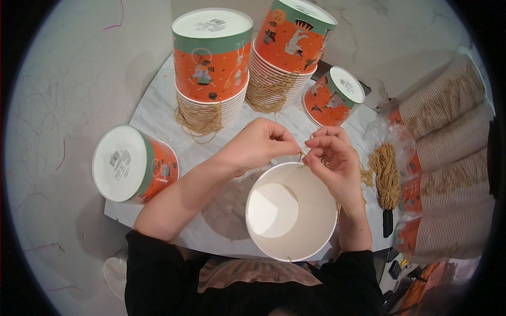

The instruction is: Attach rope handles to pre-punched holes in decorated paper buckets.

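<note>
In front of me a large paper bucket (315, 221) tilts with its open mouth toward me, white inside. Above its far rim, my left hand (262, 141) pinches a short end of tan cord (302, 154) between thumb and fingertips. My right hand (334, 163) is at the rim's far right, its thumb and index finger closed on the cord beside the left fingertips, the other fingers curled loosely. A second bit of cord shows at the bucket's near rim (289, 258). The bucket's outer side is mostly hidden.
Two tall stacks of orange-and-green buckets (211, 68) (287, 52) stand at the back, cord hanging over them. Single upturned buckets sit at left (161, 167) and back right (327, 102). A tan cord bundle (386, 176) lies right, beside bagged bucket stacks (448, 184).
</note>
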The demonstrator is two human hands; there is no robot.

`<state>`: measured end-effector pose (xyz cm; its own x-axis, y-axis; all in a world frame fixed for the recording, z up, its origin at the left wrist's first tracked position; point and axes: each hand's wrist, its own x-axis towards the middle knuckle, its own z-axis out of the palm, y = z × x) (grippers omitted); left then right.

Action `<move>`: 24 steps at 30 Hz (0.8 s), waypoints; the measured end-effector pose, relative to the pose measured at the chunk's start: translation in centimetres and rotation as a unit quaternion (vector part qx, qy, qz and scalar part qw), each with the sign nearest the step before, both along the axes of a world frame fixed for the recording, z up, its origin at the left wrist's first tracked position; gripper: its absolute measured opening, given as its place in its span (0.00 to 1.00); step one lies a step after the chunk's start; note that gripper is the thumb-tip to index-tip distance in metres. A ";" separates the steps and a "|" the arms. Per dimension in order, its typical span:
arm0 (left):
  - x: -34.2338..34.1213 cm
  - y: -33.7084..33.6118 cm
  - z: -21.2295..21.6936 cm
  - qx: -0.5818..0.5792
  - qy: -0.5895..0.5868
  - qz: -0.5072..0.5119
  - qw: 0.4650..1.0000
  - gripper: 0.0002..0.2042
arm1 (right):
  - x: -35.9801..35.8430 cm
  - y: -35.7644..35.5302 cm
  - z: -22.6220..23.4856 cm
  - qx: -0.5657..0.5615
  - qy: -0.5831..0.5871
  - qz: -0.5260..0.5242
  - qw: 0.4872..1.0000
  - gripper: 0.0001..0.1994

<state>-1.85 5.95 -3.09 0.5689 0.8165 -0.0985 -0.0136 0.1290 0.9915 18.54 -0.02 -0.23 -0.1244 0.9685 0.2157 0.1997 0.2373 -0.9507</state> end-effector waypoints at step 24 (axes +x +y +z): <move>0.2 0.2 -0.3 -0.032 -0.061 -0.062 0.996 0.10 | 0.9 0.2 -0.5 0.055 -0.118 0.003 0.991 0.03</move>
<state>-1.61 6.19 -3.43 0.6758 0.7335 -0.0728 -0.1132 0.2008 0.9731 19.39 0.21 -0.69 -0.1895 0.9399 0.2840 0.4119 0.3386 -0.8459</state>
